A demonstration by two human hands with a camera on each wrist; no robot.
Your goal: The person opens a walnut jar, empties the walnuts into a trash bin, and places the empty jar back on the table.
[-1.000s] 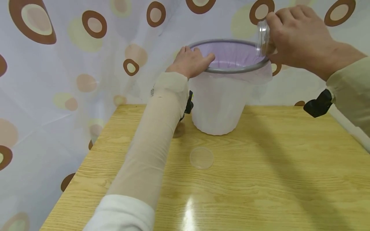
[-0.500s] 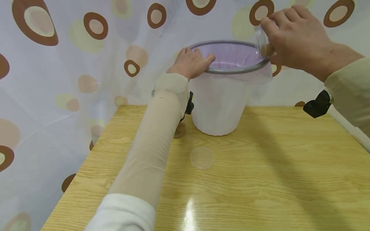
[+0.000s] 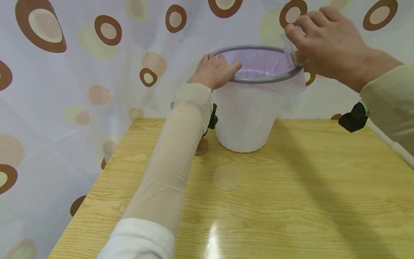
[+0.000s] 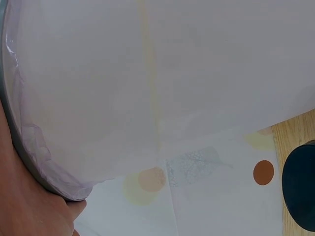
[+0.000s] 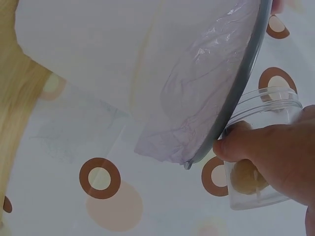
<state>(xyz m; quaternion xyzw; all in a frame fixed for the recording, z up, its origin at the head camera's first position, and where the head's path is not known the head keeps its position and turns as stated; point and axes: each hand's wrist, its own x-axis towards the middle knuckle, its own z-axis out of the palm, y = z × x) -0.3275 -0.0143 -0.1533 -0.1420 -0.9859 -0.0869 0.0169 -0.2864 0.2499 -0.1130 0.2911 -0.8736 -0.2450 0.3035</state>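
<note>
My right hand [image 3: 330, 46] holds a clear plastic jar [image 5: 261, 199] tilted at the right side of a white trash can [image 3: 244, 118]. The jar's mouth leans over the grey rim [image 3: 258, 80]. Inside the jar sits a round tan lump [image 5: 246, 177], partly covered by the fingers, with something darker above it. A thin lilac bag [image 3: 258, 61] lines the can and hangs over its outside. On the opposite side, my left hand [image 3: 215, 70] grips the rim, its thumb pointing right along the front.
A clear round lid [image 3: 227, 178] lies on the wooden table [image 3: 291, 208] before the can. Behind my left forearm, a brownish round object [image 3: 202, 146] is mostly hidden. A dark oval shape [image 4: 300, 187] shows in the left wrist view. A patterned curtain [image 3: 81, 72] hangs behind.
My right hand has shifted slightly left and tipped the jar further over the rim. The left hand and trash can keep their place; the view has shifted a little.
</note>
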